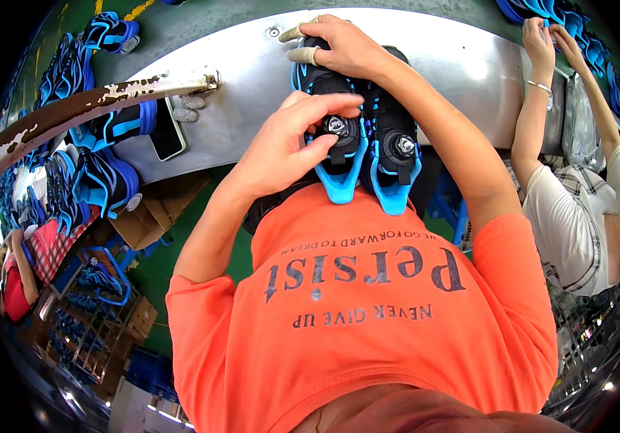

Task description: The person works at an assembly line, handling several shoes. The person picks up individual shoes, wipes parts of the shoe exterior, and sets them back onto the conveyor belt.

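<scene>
Two black-and-blue shoes lie side by side against my front, heels toward me: a left shoe [340, 189] and a right shoe [394, 200]. Each carries a round black dial on its tongue. My left hand [281, 144] has thumb and index finger on either side of the left shoe's dial [336, 126], apparently gripping it; its other fingers are mostly hidden. At that same shoe's far end, my right hand [342, 47] curls over the toe, pale covers on two fingertips. The right shoe's dial [404, 145] is untouched, under my right forearm.
A metal worktable [245, 123] curves ahead, with a chipped brown bar [71, 112] crossing its left side. A phone [168, 137] lies beside grey finger covers [188, 108]. Several similar shoes [100, 184] stand at left. A co-worker's hands [547, 40] handle shoes at right.
</scene>
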A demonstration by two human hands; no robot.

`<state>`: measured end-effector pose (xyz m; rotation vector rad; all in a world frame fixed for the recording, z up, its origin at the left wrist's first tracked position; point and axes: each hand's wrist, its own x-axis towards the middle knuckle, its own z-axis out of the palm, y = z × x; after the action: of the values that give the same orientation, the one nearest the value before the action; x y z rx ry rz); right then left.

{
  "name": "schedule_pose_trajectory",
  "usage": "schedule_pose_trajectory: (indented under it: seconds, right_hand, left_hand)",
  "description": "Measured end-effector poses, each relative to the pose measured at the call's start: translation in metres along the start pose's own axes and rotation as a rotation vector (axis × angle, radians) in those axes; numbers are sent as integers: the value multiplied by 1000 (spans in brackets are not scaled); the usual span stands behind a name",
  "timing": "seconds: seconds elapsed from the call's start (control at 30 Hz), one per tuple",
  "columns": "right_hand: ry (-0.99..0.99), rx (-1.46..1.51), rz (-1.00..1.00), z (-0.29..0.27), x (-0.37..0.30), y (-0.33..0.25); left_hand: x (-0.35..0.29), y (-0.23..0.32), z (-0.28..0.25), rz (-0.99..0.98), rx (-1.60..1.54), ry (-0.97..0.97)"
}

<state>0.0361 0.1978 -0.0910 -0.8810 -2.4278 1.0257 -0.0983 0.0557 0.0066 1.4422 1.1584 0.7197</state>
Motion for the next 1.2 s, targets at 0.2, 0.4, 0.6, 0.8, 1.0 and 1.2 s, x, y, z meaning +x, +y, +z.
schedule_pose_trajectory:
  seconds: [0.2,0.4,0.6,0.8,1.0,1.2]
  right_hand:
    - [-4,-24,49,1,1,0]
    - [14,-14,60,4,-1,1]
    - [34,-19,52,3,1,4]
    - [75,-13,57,6,1,3]
    - [158,-67,144,3,-6,12]
    - [191,-52,123,7,-4,8]
  left_hand:
    - [-5,0,13,-17,122,166]
    - [2,-5,-10,109,139,-13]
    - [-7,-8,17,-4,71,219]
    - [12,-14,-25,237,140,-203]
    - [-47,10,8,-516,-439,147]
    - [-40,18,51,-634,-1045,316]
